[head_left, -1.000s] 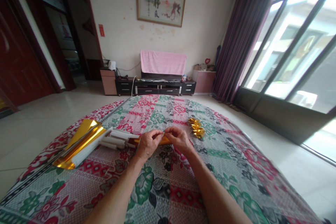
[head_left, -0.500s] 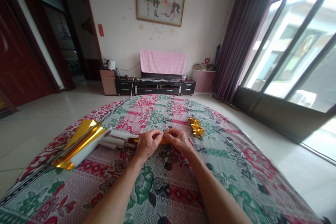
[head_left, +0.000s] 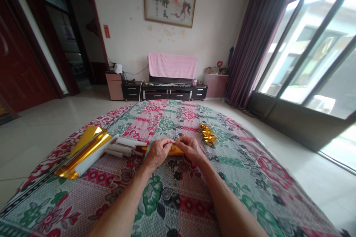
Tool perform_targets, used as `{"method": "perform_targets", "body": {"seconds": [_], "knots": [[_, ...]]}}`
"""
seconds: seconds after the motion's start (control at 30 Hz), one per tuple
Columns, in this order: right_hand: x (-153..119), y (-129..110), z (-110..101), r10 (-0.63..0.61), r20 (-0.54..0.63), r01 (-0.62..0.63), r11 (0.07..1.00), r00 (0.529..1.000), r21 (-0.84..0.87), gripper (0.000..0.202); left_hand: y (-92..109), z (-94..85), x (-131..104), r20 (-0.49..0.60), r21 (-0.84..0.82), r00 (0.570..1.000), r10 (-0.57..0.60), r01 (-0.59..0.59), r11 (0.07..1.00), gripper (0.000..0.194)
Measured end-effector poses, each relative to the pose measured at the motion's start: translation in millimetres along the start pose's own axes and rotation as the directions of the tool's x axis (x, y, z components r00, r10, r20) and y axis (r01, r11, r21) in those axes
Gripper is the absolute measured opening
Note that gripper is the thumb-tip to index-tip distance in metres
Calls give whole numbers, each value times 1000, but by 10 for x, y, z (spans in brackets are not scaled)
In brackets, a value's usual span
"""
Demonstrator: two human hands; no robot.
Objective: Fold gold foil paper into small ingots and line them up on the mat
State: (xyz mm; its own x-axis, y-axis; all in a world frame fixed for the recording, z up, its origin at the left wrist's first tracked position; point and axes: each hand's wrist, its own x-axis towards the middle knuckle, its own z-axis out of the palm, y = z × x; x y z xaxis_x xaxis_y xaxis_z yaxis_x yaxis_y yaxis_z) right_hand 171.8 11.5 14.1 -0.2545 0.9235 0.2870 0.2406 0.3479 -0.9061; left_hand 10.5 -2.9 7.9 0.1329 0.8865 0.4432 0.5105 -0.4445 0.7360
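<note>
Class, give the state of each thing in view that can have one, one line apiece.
Left hand, fingertips pinched; anything held unclear
Right hand, fingertips pinched, near the left's
Gold piece, below the hands, partly hidden
Gold foil, curled
Crinkled gold pieces, clustered
White rolls, lying together
Tablecloth, spread out
Pink cloth, draped
Curtain, gathered beside the window
Black drawers, shut

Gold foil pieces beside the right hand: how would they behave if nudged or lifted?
The gold foil pieces are probably light, as they look small and thin. Their creased, pointed edges suggest they could bend or crush if pinched hard. With such jagged outlines, they would more likely slide or tumble than roll smoothly.
</note>
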Motion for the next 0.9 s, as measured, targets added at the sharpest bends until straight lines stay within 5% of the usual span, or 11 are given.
{"method": "perform_targets", "body": {"seconds": [0.43,0.63,0.9], "knots": [[28,77,-139,159,116,-180,963,980,201,29,-33,-6,19,56,-117,996,-76,82,990,30],[52,88,-101,57,-1,-56,982,998,-182,22,-50,38,22,5,53,995,-102,102,993,30],[34,65,108,-107,-154,-10,792,982,-610,24,-66,88,1,24,466,999,27,-35,884,29]]}}
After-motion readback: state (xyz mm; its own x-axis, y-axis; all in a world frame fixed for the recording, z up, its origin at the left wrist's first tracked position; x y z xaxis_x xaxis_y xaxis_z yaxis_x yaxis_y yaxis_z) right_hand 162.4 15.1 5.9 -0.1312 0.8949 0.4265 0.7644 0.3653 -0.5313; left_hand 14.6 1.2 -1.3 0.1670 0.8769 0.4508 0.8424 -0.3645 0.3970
